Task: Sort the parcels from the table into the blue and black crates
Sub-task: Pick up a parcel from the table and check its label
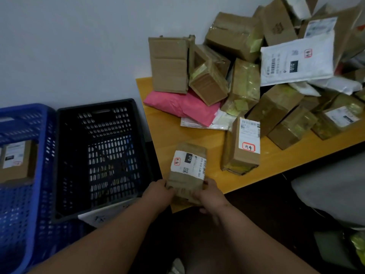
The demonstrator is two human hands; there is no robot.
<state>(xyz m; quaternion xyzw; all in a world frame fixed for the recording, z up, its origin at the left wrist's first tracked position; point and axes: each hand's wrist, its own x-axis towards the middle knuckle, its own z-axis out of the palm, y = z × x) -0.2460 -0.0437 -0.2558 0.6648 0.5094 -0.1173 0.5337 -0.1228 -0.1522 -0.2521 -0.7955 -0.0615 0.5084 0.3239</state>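
I hold a small brown cardboard parcel (188,171) with a white shipping label at the near corner of the orange table (167,131). My left hand (160,191) grips its near left edge and my right hand (209,194) grips its near right edge. The black crate (98,155) stands on the floor just left of the table, with nothing visible inside. Left of it is the blue crate (25,175), which holds one labelled cardboard parcel (16,158). A pile of several parcels (246,76) covers the table's far and right part.
A labelled box (244,147) stands upright just right of the held parcel. A pink mailer bag (181,105) and a white padded mailer (296,60) lie in the pile. A white wall is behind the crates. A grey object (331,186) lies at the right.
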